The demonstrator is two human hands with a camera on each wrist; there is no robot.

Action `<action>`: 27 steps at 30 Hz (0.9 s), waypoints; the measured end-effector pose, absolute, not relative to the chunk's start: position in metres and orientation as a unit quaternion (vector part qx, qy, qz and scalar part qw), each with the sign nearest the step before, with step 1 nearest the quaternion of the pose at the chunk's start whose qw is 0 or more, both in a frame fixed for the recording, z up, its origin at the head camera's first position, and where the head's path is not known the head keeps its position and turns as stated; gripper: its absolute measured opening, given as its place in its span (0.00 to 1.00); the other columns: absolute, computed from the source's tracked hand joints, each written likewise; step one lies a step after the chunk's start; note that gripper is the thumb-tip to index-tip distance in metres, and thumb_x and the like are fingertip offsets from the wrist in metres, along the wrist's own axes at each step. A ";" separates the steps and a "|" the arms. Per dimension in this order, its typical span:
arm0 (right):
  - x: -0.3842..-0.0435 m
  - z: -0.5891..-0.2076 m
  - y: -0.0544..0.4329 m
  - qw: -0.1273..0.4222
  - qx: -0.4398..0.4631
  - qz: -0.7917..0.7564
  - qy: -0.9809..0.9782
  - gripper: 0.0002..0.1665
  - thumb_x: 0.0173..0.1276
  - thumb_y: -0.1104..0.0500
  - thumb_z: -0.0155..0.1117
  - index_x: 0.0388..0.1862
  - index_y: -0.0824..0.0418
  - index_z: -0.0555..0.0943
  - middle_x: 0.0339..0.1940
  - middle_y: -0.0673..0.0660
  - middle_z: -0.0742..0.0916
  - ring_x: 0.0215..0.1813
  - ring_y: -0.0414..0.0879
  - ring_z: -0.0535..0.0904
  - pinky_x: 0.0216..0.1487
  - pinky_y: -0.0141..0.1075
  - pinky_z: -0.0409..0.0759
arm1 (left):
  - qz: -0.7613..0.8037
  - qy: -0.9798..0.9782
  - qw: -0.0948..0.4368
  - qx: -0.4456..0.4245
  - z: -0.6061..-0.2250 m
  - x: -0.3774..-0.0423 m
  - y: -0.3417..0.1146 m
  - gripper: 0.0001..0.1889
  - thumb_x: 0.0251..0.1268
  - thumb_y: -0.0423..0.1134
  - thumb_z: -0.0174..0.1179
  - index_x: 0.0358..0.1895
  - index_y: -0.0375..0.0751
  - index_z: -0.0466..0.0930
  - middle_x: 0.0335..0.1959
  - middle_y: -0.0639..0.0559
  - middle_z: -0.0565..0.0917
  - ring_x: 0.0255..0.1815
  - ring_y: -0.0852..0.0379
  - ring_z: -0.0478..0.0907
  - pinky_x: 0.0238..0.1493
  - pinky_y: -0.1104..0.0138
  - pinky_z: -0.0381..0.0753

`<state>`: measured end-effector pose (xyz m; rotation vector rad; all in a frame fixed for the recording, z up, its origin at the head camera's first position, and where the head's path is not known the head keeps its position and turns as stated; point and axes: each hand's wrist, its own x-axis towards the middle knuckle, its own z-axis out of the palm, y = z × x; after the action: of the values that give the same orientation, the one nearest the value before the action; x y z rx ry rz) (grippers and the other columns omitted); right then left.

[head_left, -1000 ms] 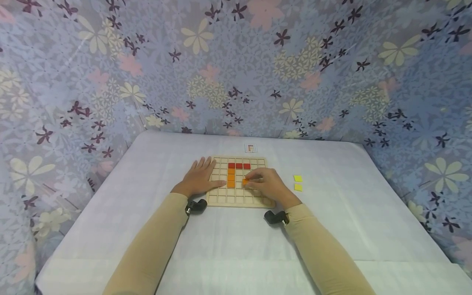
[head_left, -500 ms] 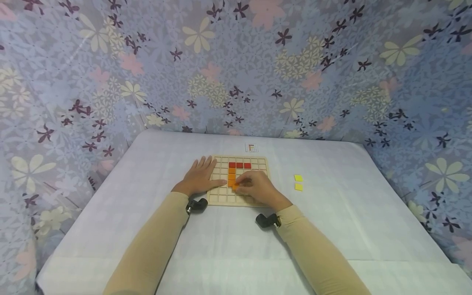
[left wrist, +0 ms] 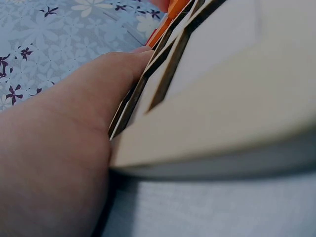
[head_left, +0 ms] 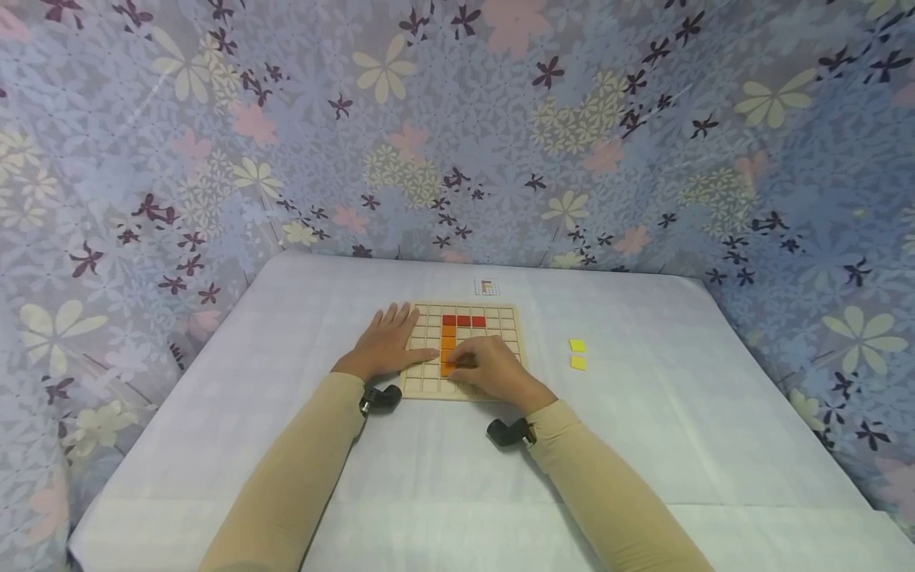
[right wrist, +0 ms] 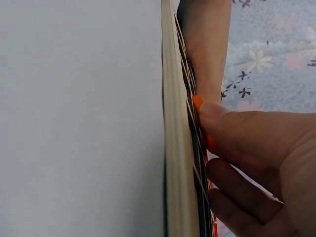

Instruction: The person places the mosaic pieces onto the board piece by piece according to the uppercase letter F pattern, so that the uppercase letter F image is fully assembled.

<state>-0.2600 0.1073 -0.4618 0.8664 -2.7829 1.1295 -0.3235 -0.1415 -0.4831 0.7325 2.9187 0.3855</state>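
Note:
A wooden grid board (head_left: 429, 393) lies on the white-covered table. My left hand (head_left: 382, 345) rests spread on its left side, the thumb reaching across the cells. With thumb and fingers, my right hand (head_left: 493, 369) pinches an orange tile (right wrist: 198, 102) at the near end of a column of orange tiles (head_left: 448, 338); the fingers cover part of it. Red tiles (head_left: 464, 322) form a row at the column's far end. In the left wrist view, the left thumb (left wrist: 123, 69) lies along the board's edge, and orange shows beyond it.
Two yellow tiles, one farther (head_left: 577, 345) and one nearer (head_left: 577, 363), lie on the table (head_left: 643, 381) right of the board. A small printed card (head_left: 488, 287) with a coloured grid pattern lies behind the board. A flowered cloth (head_left: 457, 159) hangs behind the table.
My right hand has moved left across the board with the orange tile, bringing it to the near end of the orange column. The left hand has stayed in place.

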 end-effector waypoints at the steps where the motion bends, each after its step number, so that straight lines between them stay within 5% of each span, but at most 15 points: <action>1: -0.260 -0.462 0.106 0.010 0.275 0.357 -0.893 0.12 0.63 0.60 0.83 0.44 0.60 0.92 0.42 0.49 0.91 0.46 0.41 0.85 0.53 0.39 0.83 | 0.126 0.961 0.055 0.240 -0.483 -0.323 -0.142 0.59 0.69 0.80 0.44 0.86 0.36 0.43 0.86 0.37 0.43 0.85 0.38 0.36 0.81 0.48 0.30; 14: -0.261 -0.469 0.104 0.028 0.270 0.350 -0.897 0.15 0.61 0.59 0.85 0.46 0.59 0.92 0.43 0.48 0.91 0.48 0.41 0.85 0.54 0.39 0.83 | 0.126 0.961 0.050 0.241 -0.479 -0.320 -0.143 0.59 0.70 0.79 0.47 0.86 0.36 0.45 0.86 0.37 0.45 0.85 0.36 0.38 0.81 0.46 0.33; 27: -0.265 -0.470 0.150 0.054 0.213 0.408 -0.886 0.10 0.70 0.60 0.78 0.48 0.61 0.91 0.47 0.51 0.91 0.50 0.46 0.88 0.54 0.40 0.86 | 0.140 0.960 0.058 0.235 -0.478 -0.319 -0.141 0.60 0.68 0.79 0.48 0.86 0.36 0.44 0.86 0.38 0.43 0.85 0.38 0.36 0.81 0.47 0.31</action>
<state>-0.2655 0.1502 -0.4698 0.6484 -2.6908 1.2406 -0.3195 -0.1407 -0.4780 0.7124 2.9091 0.4250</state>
